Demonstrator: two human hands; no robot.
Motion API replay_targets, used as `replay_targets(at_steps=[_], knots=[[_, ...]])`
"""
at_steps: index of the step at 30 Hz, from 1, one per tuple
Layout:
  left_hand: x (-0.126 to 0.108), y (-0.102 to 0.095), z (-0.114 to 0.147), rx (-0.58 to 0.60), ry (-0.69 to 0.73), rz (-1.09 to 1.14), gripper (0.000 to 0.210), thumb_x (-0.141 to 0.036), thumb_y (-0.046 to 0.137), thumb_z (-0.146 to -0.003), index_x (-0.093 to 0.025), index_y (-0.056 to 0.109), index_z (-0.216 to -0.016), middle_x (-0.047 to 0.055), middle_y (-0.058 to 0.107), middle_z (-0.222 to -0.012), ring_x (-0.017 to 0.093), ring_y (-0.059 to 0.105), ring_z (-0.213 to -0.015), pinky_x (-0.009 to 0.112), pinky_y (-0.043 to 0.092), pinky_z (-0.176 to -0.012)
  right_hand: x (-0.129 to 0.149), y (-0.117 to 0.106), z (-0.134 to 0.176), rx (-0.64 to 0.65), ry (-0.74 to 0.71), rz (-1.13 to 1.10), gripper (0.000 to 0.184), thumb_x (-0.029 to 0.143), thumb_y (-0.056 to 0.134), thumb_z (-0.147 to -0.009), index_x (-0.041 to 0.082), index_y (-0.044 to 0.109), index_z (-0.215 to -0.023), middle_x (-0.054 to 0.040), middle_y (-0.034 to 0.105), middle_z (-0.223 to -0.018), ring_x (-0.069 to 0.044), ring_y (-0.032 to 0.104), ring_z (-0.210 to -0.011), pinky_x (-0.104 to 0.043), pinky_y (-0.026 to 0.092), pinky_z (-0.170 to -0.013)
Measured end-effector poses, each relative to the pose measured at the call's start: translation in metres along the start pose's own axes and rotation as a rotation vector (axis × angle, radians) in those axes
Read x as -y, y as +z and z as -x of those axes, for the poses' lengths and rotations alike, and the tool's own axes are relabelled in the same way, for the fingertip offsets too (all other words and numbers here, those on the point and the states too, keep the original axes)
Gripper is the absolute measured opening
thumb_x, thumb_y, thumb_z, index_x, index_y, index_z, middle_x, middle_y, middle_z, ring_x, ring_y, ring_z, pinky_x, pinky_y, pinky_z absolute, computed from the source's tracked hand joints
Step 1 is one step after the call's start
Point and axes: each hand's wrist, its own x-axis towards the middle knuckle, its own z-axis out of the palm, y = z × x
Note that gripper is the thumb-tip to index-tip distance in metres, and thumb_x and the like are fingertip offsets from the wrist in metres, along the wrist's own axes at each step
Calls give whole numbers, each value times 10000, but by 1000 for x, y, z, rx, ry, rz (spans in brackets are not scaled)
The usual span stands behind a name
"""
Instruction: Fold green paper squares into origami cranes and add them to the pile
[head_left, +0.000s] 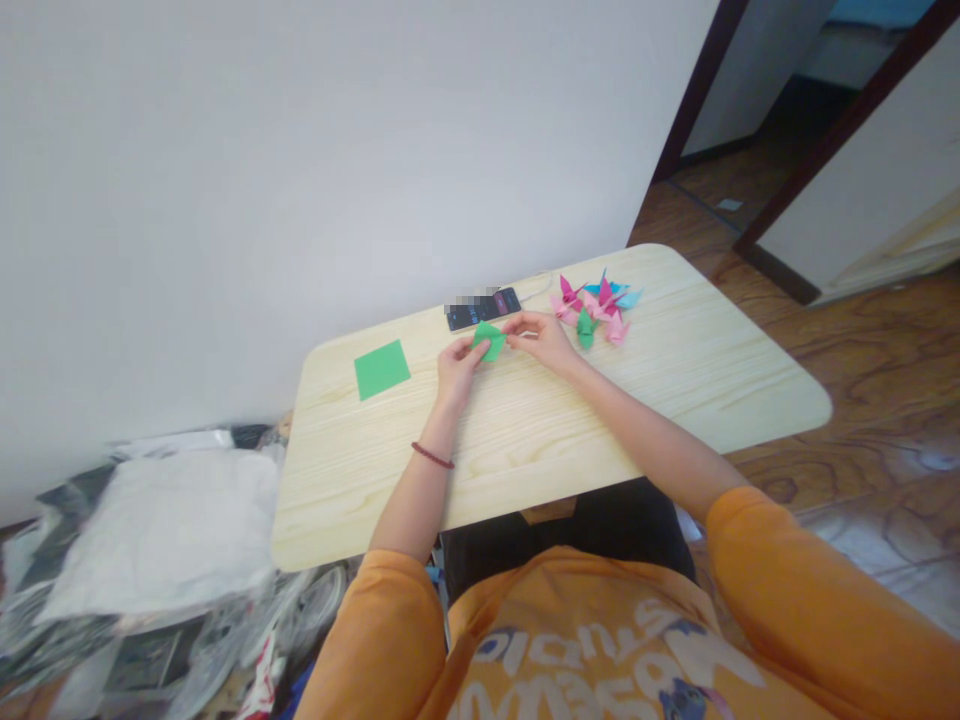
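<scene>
A small piece of folded green paper [488, 340] is held just above the table between both hands. My left hand [459, 368] pinches its lower left part with thumb and fingers. At its right corner, my right hand [541, 338] closes thumb and fingertips on the paper's edge. Flat on the table to the left lies a square green sheet [382, 369]. Right of my right hand sits a cluster of folded paper cranes [606, 298] in pink, magenta and blue, with a green crane [586, 328] at its front.
The pale wooden table [360, 480] has rounded corners and stands against a white wall. Behind my hands lies a phone [495, 305] with a white cable. White and dark plastic bags [172, 530] are piled left of the table. Wooden flooring and a doorway are on the right.
</scene>
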Motion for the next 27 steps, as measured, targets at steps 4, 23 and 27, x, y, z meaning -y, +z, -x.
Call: replay_targets(at_steps=[4,23,27], knots=[[1,1,1,-41,127,-111,326,-362,844,-563,-155,701,-771,25,729,-772,128,649,-685,282,524,-743,-1,1,0,4,30,-21,165,288,703,-631,177,650,-740,-8,651,-693,-153,617,-676,-305,521,-677],[-13,10,14,105,170,-151,417,-369,867,-552,-164,709,-878,54,739,-899,173,681,-805,307,529,-802,-10,0,-5,-36,150,-158,394,492,820,-539,186,643,-712,-22,677,-704,-162,631,-673,-315,559,-656],[-14,11,15,98,164,-127,409,-322,870,-555,-160,701,-889,71,741,-920,191,695,-846,333,534,-844,-9,-1,-5,-40,207,-267,411,496,835,-533,185,658,-735,-25,699,-747,-164,651,-723,-319,578,-704]])
